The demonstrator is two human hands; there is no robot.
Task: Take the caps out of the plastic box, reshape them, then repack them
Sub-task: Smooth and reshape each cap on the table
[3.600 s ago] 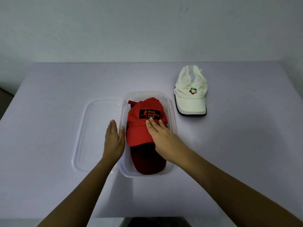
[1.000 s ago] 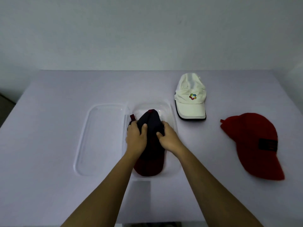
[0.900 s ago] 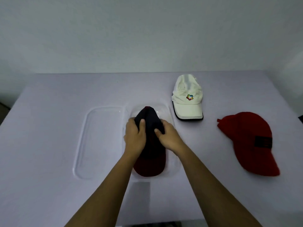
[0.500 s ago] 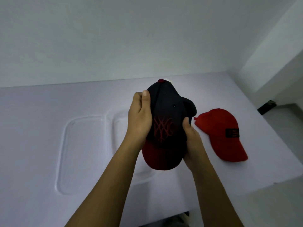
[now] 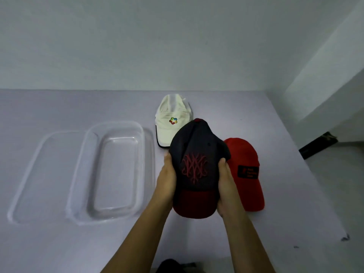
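The left hand (image 5: 167, 180) and the right hand (image 5: 226, 184) each grip one side of the dark cap (image 5: 197, 164), fingers wrapped round its lower rim. They hold it above the table (image 5: 59, 107), stitched front facing up and brim toward the person. This two-sided hold probably lets the thumbs press out the crown, which looks creased, so reshaping seems to be the step in hand. Partly hidden behind the right hand, the red cap (image 5: 246, 174) lies flat on the table, and the white cap (image 5: 171, 123) rests beyond, just beside the plastic box (image 5: 116, 124). The box sits left of the hands with all three caps out of it, its lid (image 5: 49, 174) against its left side. The red cap is near the table's right edge, so the bare stretch in front of the box looks the safer place to set things down
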